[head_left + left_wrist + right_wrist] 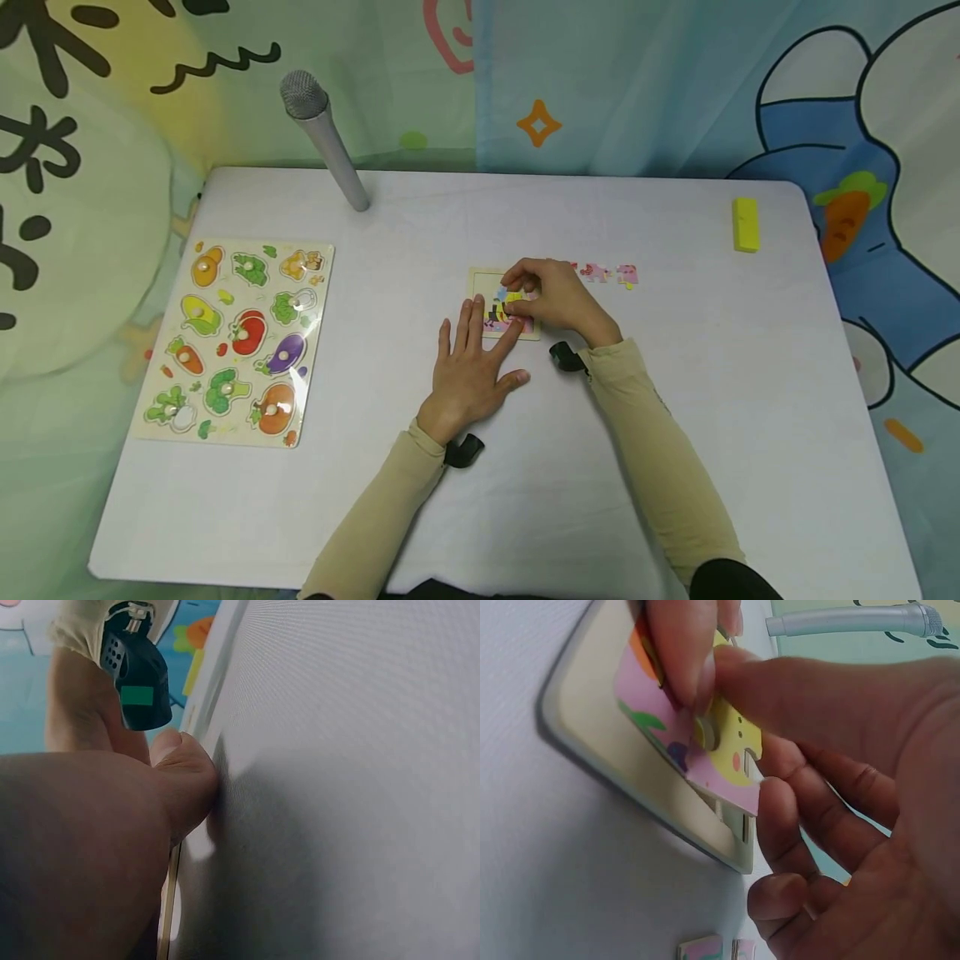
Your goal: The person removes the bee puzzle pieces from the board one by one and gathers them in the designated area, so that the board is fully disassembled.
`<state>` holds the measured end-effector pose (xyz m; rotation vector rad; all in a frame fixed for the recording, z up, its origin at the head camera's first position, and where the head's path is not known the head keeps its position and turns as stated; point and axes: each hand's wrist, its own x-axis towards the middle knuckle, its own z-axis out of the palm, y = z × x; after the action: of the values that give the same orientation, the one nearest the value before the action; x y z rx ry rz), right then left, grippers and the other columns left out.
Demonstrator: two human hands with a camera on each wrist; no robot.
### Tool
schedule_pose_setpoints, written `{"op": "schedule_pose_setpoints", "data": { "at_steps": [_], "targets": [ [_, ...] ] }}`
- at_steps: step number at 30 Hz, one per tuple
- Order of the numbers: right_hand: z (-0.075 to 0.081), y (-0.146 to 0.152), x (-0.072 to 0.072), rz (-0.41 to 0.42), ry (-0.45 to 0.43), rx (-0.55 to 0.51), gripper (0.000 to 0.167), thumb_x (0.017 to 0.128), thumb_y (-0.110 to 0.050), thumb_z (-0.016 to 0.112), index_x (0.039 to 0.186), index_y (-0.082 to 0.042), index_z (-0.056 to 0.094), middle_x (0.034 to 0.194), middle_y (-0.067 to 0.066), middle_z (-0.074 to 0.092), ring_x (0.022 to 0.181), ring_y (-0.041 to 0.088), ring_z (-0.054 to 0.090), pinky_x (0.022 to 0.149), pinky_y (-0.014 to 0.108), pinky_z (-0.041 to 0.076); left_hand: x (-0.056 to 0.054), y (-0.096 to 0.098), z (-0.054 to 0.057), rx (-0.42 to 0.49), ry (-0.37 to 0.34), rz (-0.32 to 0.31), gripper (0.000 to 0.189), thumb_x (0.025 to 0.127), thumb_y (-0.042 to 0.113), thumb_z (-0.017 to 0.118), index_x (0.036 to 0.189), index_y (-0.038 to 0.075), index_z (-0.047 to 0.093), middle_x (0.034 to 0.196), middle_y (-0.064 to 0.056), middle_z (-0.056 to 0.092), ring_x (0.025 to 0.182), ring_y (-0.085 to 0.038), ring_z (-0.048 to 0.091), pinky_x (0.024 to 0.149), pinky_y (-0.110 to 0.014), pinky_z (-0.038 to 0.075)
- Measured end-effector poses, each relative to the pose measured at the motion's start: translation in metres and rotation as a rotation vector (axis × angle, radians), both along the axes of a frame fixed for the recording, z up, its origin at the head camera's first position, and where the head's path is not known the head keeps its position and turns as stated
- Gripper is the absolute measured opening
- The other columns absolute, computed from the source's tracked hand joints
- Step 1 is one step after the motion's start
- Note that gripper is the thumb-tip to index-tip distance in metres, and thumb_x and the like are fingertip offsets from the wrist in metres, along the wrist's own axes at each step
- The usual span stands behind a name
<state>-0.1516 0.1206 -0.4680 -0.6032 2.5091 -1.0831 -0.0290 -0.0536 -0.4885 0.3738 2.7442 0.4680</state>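
A small jigsaw puzzle board (477, 282) with a pale frame lies on the table under both hands. My left hand (467, 375) is spread flat with straight fingers, its fingertips on the board's near side. In the right wrist view one of its fingers touches a pink and yellow puzzle piece (731, 742). My right hand (561, 298) pinches that piece with a thumb (780, 686) and curled fingers. The piece sits tilted, one edge raised above the board's frame (592, 720). Both hands hide much of the board. The left wrist view shows mainly the thumb side of the left hand.
Several loose pink puzzle pieces (595, 272) lie right of the board. A vegetable knob puzzle (258, 358) covers the table's left side. At the back left stands a grey microphone (333, 150), and a yellow block (746, 225) lies at the back right.
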Motion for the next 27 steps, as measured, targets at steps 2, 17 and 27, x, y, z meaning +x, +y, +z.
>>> {"op": "schedule_pose_setpoints", "data": {
  "at_steps": [2, 17, 27],
  "targets": [
    [-0.0001, -0.0002, 0.0002, -0.003, 0.007, 0.000, 0.033, 0.086, -0.009, 0.087, 0.116, -0.006, 0.075, 0.106, 0.012, 0.076, 0.093, 0.026, 0.065, 0.086, 0.037, 0.051, 0.0000, 0.0000, -0.0001, 0.001, -0.003, 0.001, 0.075, 0.105, 0.064, 0.048, 0.170, 0.038, 0.021, 0.178, -0.020, -0.013, 0.166, -0.035, -0.012, 0.131, -0.064, 0.002],
    [-0.0009, -0.0013, 0.0015, 0.007, -0.002, -0.012, 0.035, 0.087, -0.003, 0.086, 0.121, -0.006, 0.075, 0.107, 0.011, 0.077, 0.087, 0.024, 0.068, 0.078, 0.034, 0.051, -0.0001, 0.0002, 0.0002, -0.001, -0.005, 0.005, 0.076, 0.105, 0.065, 0.048, 0.170, 0.038, 0.021, 0.178, -0.019, -0.014, 0.166, -0.035, -0.013, 0.131, -0.064, 0.002],
    [0.0013, -0.0027, 0.0029, 0.032, 0.019, -0.035, 0.037, 0.086, -0.004, 0.087, 0.121, -0.006, 0.077, 0.104, 0.012, 0.076, 0.096, 0.027, 0.069, 0.090, 0.043, 0.054, -0.0007, 0.0001, -0.0006, 0.004, -0.009, 0.008, 0.075, 0.105, 0.065, 0.048, 0.170, 0.039, 0.020, 0.178, -0.019, -0.013, 0.166, -0.035, -0.013, 0.131, -0.064, 0.001]
  ]
}}
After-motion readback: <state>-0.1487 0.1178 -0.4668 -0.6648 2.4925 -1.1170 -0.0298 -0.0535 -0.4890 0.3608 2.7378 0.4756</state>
